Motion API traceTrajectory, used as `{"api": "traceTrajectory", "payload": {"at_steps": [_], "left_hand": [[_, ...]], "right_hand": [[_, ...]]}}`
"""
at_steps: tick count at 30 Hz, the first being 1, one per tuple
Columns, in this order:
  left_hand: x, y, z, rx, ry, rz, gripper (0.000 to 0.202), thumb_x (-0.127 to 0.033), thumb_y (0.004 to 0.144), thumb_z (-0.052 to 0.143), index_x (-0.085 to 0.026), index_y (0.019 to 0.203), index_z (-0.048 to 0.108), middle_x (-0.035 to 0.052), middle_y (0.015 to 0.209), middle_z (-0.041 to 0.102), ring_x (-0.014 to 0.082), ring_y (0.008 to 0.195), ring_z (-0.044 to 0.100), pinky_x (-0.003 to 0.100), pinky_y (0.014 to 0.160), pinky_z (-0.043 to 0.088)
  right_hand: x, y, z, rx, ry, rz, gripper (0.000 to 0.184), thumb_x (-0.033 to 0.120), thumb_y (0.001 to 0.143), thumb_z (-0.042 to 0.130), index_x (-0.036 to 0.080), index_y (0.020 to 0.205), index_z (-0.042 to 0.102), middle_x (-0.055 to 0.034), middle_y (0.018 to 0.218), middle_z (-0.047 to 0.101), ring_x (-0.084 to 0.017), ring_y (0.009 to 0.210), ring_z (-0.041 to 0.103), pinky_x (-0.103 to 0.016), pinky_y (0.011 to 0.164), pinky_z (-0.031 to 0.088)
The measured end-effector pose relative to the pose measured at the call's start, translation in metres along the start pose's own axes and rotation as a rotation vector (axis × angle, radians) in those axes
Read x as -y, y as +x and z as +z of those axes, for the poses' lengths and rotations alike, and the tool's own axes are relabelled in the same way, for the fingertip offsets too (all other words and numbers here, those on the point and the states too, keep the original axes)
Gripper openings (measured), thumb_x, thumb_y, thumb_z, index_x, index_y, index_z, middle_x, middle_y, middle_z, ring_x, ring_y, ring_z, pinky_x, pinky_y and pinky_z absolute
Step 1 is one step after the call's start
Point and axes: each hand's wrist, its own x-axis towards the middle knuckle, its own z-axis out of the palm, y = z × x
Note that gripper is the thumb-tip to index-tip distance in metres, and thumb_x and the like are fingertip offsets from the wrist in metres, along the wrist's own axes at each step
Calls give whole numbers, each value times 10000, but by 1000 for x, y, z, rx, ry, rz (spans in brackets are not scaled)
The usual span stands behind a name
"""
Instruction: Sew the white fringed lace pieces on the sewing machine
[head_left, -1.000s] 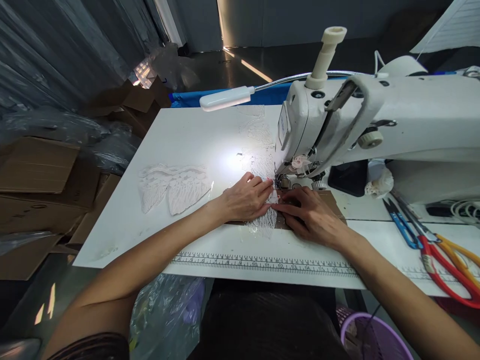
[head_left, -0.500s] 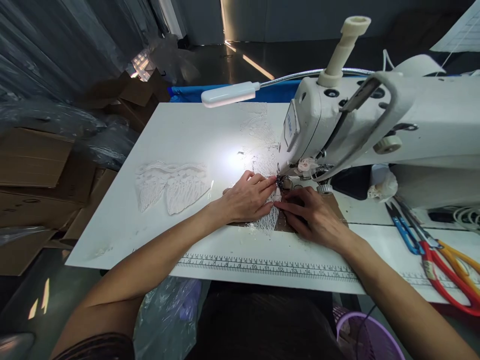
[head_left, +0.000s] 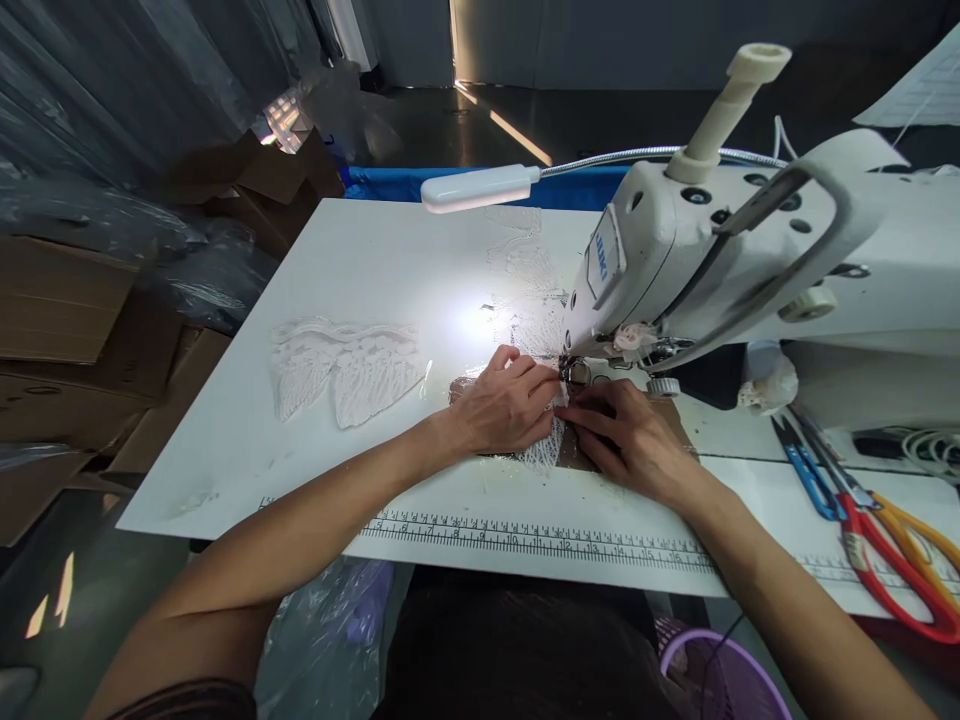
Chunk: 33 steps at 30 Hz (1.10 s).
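Note:
Strips of white lace run under the needle area of a white sewing machine marked JUKI. My left hand rests on the lace just left of the presser foot, its fingers bent and pressed down on it. From the right, my right hand pinches the edge of the lace with thumb and index finger close together. The hands' fingertips nearly meet in front of the foot. Under the lace and both hands lies a brown plate. The exact grip of my left fingertips is partly hidden.
Another white lace piece lies on the left of the white table. Red-handled scissors, orange-handled scissors and blue snips lie at right. A lamp hangs over the table. Cardboard boxes stand left.
My left fingers are drawn in and more bent than before. My right hand stays at the lace by the foot. The whole view has shifted slightly.

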Motion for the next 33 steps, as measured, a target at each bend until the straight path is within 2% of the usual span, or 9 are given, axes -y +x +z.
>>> {"api": "traceTrajectory", "payload": {"at_steps": [3, 10, 19, 23, 28, 33], "left_hand": [[4, 0, -1, 5, -34, 56, 312, -268, 983, 396, -136, 1083, 660, 94, 1181, 680, 224, 909, 589, 415, 867, 409], [9, 1, -12, 96, -36, 78, 354, -321, 960, 435, -133, 1176, 643, 118, 1305, 621, 263, 965, 582, 448, 875, 400], [6, 4, -10, 128, 16, 0, 432, -382, 997, 378, -101, 1239, 600, 169, 1383, 550, 294, 1061, 558, 463, 896, 392], [3, 7, -9, 134, 45, -46, 443, -387, 998, 388, -89, 1265, 577, 178, 1351, 563, 304, 1067, 558, 472, 897, 381], [-2, 10, -7, 144, 76, -124, 468, -385, 1013, 346, -63, 1278, 561, 189, 1303, 582, 304, 1074, 558, 477, 919, 366], [-7, 12, -4, 99, 73, -189, 409, -354, 1008, 377, -82, 1235, 582, 182, 1241, 604, 298, 1059, 553, 473, 914, 385]], "right_hand": [[2, 0, -1, 12, -16, -3, 360, 180, 944, 508, 204, 1279, 637, -167, 1145, 550, -290, 1033, 580, -489, 852, 540], [4, 1, 1, 44, -79, 57, 338, 200, 948, 494, 193, 1247, 654, -169, 1126, 563, -278, 924, 605, -481, 799, 552], [4, 9, 4, -25, -158, 79, 341, 256, 976, 455, 170, 1230, 666, -181, 1104, 579, -304, 932, 603, -487, 824, 540], [3, 13, 5, -35, -181, 86, 347, 258, 976, 442, 156, 1233, 653, -180, 1037, 582, -321, 947, 586, -492, 807, 539], [5, 16, 5, -61, -197, 69, 339, 211, 965, 452, 176, 1262, 613, -178, 1094, 576, -335, 1055, 540, -491, 847, 532], [5, 12, 5, -13, -160, 133, 354, 253, 986, 410, 172, 1270, 606, -183, 1079, 570, -336, 1022, 547, -497, 817, 536]]}}
